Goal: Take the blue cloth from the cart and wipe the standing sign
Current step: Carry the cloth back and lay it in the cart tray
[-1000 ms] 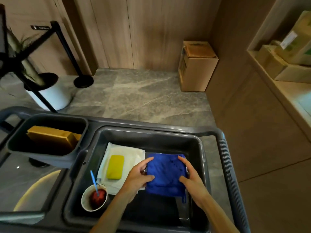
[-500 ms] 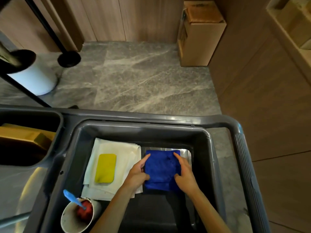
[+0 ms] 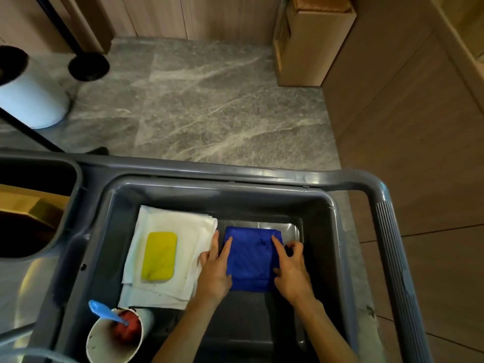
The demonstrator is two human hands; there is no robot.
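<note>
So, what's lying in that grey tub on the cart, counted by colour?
Blue: 2, folded blue cloth, blue plastic spoon
White: 2, stack of white cloths, white paper cup
Yellow: 1, yellow rectangular sponge
Total: 5

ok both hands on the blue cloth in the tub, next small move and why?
Probably pinch the blue cloth at its side edges and lift. The left hand and right hand flank it with fingers lying on top, and it lies flat in the grey tub, not yet gripped.
</note>
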